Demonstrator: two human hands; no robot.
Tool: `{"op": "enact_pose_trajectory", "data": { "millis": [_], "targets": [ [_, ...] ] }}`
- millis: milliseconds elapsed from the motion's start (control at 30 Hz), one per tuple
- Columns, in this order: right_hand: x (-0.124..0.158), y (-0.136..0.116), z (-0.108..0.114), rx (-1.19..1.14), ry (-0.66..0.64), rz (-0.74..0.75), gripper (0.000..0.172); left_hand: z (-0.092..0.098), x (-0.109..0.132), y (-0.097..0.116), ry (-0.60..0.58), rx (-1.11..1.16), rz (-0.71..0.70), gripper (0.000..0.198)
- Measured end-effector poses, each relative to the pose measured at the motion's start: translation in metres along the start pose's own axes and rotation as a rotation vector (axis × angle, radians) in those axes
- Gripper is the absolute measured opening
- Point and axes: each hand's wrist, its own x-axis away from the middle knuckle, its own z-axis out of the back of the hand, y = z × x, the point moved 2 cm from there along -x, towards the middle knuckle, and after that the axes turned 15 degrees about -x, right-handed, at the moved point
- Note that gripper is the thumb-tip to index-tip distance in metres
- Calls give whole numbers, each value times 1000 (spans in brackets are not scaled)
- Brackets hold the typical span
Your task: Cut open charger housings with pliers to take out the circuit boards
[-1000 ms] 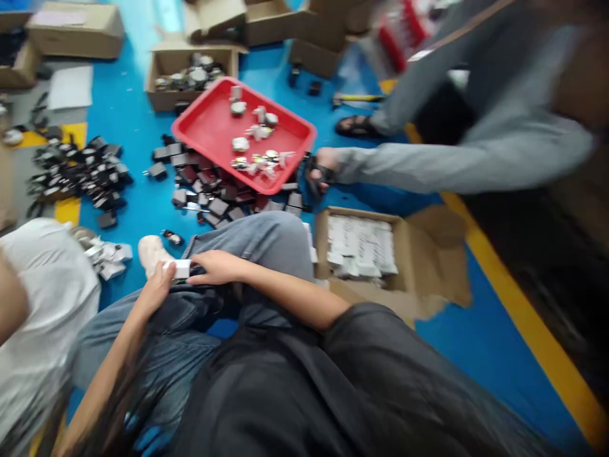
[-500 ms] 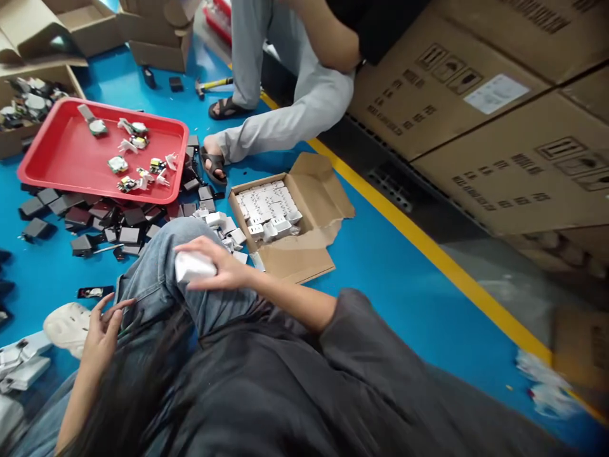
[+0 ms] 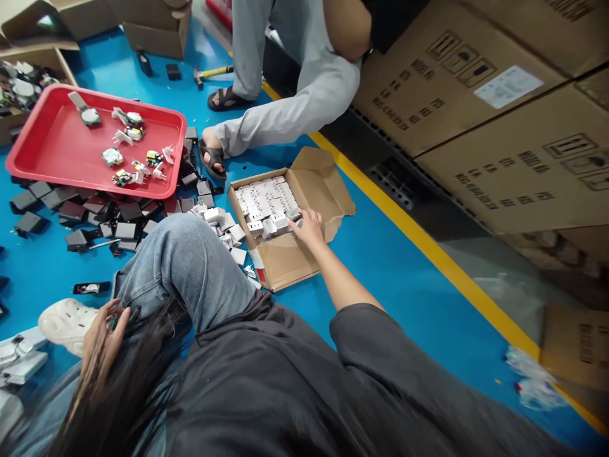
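At the right end of the front row in an open cardboard box [image 3: 290, 263], my right hand [image 3: 309, 228] has its fingers closed on a white plastic block, largely hidden by the fingers. Rows of similar white blocks [image 3: 266, 197] fill the far part of the box. Low at the left, beside my jeans, my left hand [image 3: 107, 327] is curled around a small dark greenish thing, too hidden to name. Loose white pieces [image 3: 233, 235] lie against the box's left side.
A red tray [image 3: 71, 155] holds several small circuit parts, with many dark grey casings [image 3: 126, 231] below it. Another person's leg [image 3: 285, 124] and sandalled feet are beyond the box. A hammer [image 3: 216, 73] lies behind. Large cartons [image 3: 457, 108] stand at right.
My right hand has moved from above my knee, right and forward, to the cardboard box with the white block. My left hand has stayed low at the left, its fingers more curled.
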Motion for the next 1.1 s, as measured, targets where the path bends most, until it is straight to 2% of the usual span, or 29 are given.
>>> {"op": "enact_pose_trajectory", "data": {
  "millis": [67, 233, 333, 433, 500, 567, 633, 700, 767, 833, 933, 1033, 1100],
  "targets": [
    [9, -18, -24, -5, -73, 86, 32, 2, 0, 6, -32, -3, 35, 50],
    [31, -77, -107, -68, -427, 305, 43, 6, 4, 13, -76, 19, 42, 56],
    [27, -101, -141, -73, -452, 314, 58, 10, 9, 13, -117, 52, 30, 56],
    [5, -116, -160, -83, -459, 289, 66, 15, 13, 15, -157, 70, 17, 51],
    [-13, -124, -167, -87, -493, 262, 60, 18, 15, 17, -157, 74, 6, 48],
    [-27, -131, -167, -90, -503, 222, 46, 18, 15, 16, -134, 74, 11, 46],
    [-35, -138, -161, -106, -470, 186, 35, 19, 15, 15, -111, 86, 16, 45],
    [-38, -148, -150, -134, -419, 173, 37, 20, 16, 14, -80, 125, 24, 42],
    [-37, -164, -137, -290, -379, 167, 41, 26, 16, 15, -7, 210, 18, 37],
    [-33, -190, -126, -597, -390, 151, 45, 34, 16, 21, 67, 347, -16, 32],
    [-16, -249, -120, -1012, -542, 124, 49, 48, 18, 36, 110, 538, -89, 33],
    [21, -319, -132, -1145, -821, 161, 46, 58, 19, 54, 108, 698, -140, 45],
    [53, -362, -149, -1155, -1024, 216, 43, 63, 16, 59, 125, 951, -175, 57]
  ]
}}
